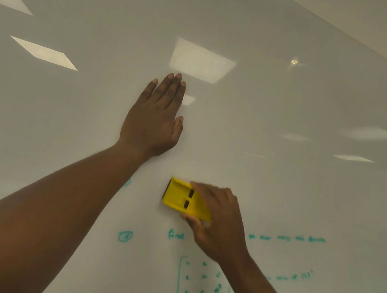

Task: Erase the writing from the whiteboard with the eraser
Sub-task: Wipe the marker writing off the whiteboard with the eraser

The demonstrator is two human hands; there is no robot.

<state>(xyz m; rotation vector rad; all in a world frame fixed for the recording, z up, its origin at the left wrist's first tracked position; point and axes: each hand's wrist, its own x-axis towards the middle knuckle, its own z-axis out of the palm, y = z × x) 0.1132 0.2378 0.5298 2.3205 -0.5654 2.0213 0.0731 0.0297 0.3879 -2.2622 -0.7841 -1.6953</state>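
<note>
- Right hand (218, 222) grips yellow plastic block eraser (182, 198) against glossy white whiteboard (279, 178), above teal marker writing (201, 279).
- Left hand (153, 121) flat on board, fingers straight, left of and above the eraser.

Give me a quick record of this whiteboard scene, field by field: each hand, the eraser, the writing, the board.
left hand: flat on the whiteboard, fingers straight, above the writing
right hand: grips the eraser at its right end
eraser: yellow, against the board, above the remaining text
writing: green marker, blurred; a circled mark, lines of text, a bracketed grid of entries, all unerased
whiteboard: glossy, reflecting ceiling lights
</note>
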